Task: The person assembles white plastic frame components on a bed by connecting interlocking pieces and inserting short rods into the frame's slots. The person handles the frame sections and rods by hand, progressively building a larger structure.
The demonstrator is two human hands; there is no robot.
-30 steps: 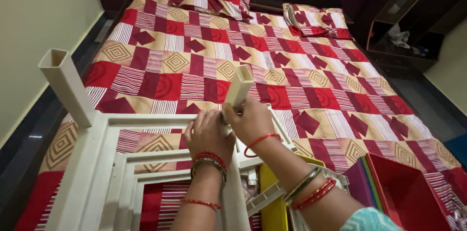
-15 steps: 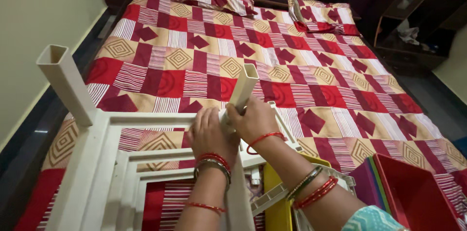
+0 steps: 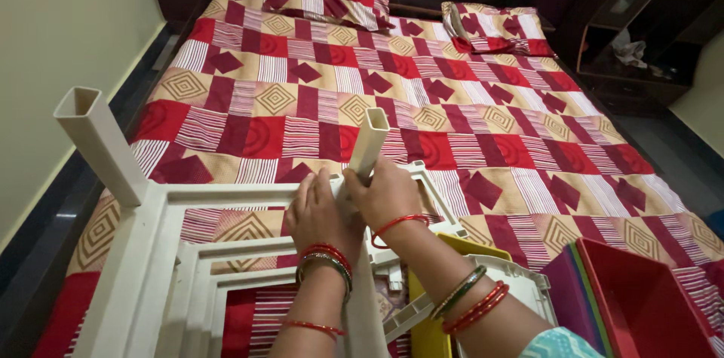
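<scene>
One hollow post (image 3: 94, 139) already stands in the white frame's (image 3: 151, 252) far-left corner, while the left hand (image 3: 320, 211) and right hand (image 3: 388, 192), fingers closed around a second post (image 3: 367, 143), seat it at the next corner.

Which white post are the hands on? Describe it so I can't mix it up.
On the patterned bed lies a white plastic frame with two hollow square posts. Both hands clasp the base of the middle post; the other post, at the left corner, stands untouched.
</scene>
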